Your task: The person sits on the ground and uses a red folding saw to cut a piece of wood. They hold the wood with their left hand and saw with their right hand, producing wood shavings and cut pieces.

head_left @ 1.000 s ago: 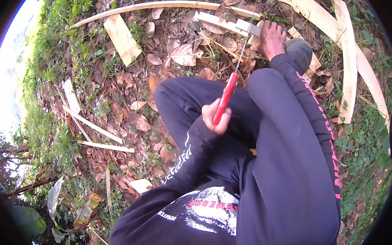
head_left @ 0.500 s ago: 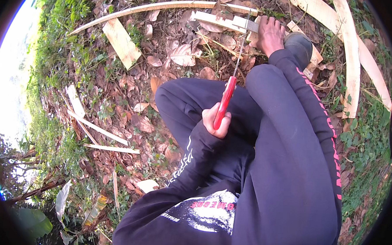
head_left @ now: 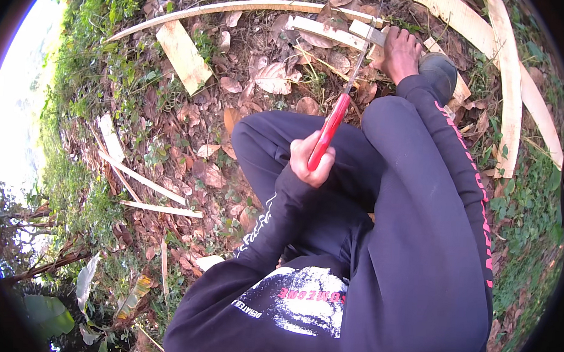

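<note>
My left hand (head_left: 312, 160) is closed around the red handle of a hand saw (head_left: 332, 125). Its thin blade points away from me and crosses a short wooden piece (head_left: 366, 32) near my right hand. My right hand (head_left: 402, 54) grips the right end of that piece, fingers bent over it, close to the ground. Under and beside it lies a pale wooden strip (head_left: 326, 32). My dark shoe (head_left: 438, 76) rests just right of that hand. Exactly where the teeth meet the wood is too small to tell.
A long curved-looking strip (head_left: 239, 7) lies beyond the work. Long boards (head_left: 509, 91) are on the right, a short board (head_left: 184, 57) at the far left, and thin offcuts (head_left: 142, 179) farther left. Dry leaves (head_left: 273, 78) and grass cover the ground; my bent legs (head_left: 414, 175) are below.
My left hand has pushed the saw forward, away from my body, so the blade reaches farther past the wood. My right hand keeps its hold; the whole view has shifted slightly.
</note>
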`<state>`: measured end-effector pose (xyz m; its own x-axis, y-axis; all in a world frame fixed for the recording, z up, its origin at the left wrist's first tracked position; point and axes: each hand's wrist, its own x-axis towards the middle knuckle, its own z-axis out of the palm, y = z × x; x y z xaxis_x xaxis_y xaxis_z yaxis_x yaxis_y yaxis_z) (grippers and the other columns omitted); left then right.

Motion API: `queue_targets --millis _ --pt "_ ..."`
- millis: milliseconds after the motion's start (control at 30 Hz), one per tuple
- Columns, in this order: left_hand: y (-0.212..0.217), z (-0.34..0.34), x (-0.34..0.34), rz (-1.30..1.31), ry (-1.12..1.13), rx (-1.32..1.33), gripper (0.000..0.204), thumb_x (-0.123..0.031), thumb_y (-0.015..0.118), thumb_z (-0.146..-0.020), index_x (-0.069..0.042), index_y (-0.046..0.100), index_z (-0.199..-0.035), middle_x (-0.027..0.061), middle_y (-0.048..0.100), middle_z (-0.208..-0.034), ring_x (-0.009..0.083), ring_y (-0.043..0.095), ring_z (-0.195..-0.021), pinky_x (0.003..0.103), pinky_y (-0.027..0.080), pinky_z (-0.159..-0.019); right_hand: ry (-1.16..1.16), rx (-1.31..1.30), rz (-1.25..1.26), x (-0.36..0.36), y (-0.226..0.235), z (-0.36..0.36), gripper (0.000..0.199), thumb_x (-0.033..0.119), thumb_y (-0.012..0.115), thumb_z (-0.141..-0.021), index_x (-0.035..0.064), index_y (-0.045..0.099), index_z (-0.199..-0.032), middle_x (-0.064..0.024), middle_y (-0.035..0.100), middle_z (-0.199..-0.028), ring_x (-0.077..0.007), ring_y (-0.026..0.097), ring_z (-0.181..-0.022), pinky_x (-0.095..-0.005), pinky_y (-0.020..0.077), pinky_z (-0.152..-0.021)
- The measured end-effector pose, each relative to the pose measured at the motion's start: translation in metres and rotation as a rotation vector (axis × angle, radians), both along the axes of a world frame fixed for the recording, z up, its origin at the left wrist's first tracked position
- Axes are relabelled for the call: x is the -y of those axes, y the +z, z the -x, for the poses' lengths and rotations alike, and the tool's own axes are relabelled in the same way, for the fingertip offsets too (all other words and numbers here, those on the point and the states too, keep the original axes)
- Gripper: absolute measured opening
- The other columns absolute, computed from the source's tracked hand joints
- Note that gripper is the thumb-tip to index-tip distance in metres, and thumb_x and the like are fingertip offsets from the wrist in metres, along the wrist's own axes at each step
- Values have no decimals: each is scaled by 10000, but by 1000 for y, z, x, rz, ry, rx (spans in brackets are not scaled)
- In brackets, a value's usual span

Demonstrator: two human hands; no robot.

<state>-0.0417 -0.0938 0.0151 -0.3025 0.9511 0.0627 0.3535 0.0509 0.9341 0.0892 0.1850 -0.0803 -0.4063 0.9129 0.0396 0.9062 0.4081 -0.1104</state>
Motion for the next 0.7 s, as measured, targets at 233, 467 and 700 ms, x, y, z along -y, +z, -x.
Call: queue_targets --millis 233,467,700 --pt "-11 -1 -82 -61 -66 -64 59 -52 600 -829 6 601 -836 65 510 -586 137 482 -509 305 379 -510 5 23 31 -1 6 4 866 388 942 -552 19 472 -1179 -158 543 -1127 -343 539 -1097 -483 412 -899" --pt "-6 4 -17 -111 -92 -112 148 -5 596 -799 58 637 -926 79 540 -656 161 493 -489 311 390 -488 -14 39 34 2 2 -6 870 379 940 -563 11 470 -1196 -166 543 -1134 -347 535 -1106 -490 407 -919" --pt "-9 -1 -52 46 10 99 74 -44 563 -827 15 603 -844 33 492 -590 118 472 -510 295 374 -505 5 26 57 -4 16 5 887 385 945 -552 7 469 -1197 -178 543 -1144 -357 535 -1111 -494 411 -919"
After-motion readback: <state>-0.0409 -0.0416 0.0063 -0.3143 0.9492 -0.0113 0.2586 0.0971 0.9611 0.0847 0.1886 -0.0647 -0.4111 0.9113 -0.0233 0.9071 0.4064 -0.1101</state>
